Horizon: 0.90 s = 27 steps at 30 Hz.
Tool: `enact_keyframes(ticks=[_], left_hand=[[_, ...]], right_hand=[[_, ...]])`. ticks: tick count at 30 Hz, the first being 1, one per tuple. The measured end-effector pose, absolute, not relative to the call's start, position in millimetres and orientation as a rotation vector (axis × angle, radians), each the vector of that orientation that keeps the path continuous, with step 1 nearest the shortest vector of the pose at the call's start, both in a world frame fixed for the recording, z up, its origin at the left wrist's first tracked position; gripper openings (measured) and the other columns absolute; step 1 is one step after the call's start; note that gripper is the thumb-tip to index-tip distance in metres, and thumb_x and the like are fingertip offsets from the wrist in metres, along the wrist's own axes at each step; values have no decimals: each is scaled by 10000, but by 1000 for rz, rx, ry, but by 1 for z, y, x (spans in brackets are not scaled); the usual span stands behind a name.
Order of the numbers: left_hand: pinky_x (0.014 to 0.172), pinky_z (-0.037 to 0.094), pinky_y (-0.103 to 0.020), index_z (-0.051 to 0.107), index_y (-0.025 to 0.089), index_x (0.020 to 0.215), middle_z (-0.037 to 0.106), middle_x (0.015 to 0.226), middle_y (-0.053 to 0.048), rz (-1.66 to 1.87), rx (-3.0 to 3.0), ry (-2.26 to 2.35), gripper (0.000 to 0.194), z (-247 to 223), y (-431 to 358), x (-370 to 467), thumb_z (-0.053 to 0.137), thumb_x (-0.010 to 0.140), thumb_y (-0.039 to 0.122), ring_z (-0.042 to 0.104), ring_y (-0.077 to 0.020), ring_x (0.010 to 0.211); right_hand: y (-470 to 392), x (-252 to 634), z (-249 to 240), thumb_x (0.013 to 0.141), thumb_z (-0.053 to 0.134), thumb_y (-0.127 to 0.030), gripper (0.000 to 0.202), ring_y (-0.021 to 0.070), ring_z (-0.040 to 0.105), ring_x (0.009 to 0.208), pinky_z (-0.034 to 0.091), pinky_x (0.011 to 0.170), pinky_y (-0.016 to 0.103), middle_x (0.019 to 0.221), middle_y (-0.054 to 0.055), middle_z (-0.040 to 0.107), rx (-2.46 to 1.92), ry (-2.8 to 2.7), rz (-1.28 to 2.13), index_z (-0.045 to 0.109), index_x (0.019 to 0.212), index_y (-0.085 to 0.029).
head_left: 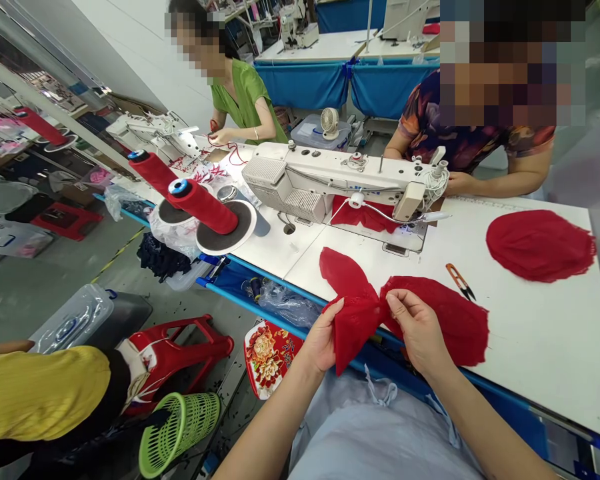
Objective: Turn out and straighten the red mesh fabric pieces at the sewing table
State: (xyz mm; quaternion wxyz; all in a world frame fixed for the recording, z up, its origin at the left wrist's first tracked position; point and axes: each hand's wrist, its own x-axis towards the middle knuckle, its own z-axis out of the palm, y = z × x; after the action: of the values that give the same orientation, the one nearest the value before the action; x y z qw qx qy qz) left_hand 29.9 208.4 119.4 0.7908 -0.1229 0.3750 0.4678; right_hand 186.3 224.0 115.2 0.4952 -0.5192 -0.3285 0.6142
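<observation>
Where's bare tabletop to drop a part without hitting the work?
Biggest bare patch: the near right end of the white table, bordered by the red oval cloth beyond and the held red cloth to its left. Smaller one: between the sewing machine and oval cloth, above the orange snips. Crowded: around the thread spools.

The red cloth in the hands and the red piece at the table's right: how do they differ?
The held cloth narrows to a pinched middle with lobes spreading from it; the other piece is one rounded shape.
The held cloth is gripped by the left hand and right hand, partly past the white table; the other piece lies untouched, wholly on top.
Both are red fabric.
</observation>
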Motion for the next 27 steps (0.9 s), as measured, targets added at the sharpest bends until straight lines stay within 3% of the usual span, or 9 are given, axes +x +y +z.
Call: enact_keyframes(ticks=[8, 15, 22, 27], left_hand=[[967, 458, -309, 663, 53, 913, 730, 857, -114, 1001, -228, 797, 223, 121, 209, 27, 553, 853, 238, 677, -215, 926], [964, 454, -298, 666, 43, 944, 730, 873, -121, 971, -188, 757, 269, 120, 208, 28, 571, 847, 274, 683, -208, 902], [972, 451, -310, 666, 59, 905, 732, 823, -104, 988, -215, 779, 231, 122, 205, 28, 529, 864, 241, 673, -217, 942], [974, 443, -311, 658, 47, 963, 732, 845, -111, 938, -178, 809, 253, 117, 211, 31, 513, 871, 233, 678, -209, 918]], right_hand=[[220, 196, 113, 843, 567, -431, 236, 202, 572, 868, 472, 765, 312, 904, 51, 633, -1298, -1216, 1265, 655, 884, -216], [216, 192, 114, 839, 595, -333, 129, 185, 575, 749, 480, 680, 308, 839, 41, 631, -1242, -1427, 1007, 659, 826, -222], [217, 192, 122, 843, 581, -350, 157, 175, 561, 724, 478, 634, 293, 863, 49, 628, -1247, -1339, 1076, 662, 853, -216], [222, 195, 122, 842, 577, -360, 167, 172, 549, 734, 466, 637, 276, 798, 34, 588, -1262, -1294, 1106, 614, 772, -213]])
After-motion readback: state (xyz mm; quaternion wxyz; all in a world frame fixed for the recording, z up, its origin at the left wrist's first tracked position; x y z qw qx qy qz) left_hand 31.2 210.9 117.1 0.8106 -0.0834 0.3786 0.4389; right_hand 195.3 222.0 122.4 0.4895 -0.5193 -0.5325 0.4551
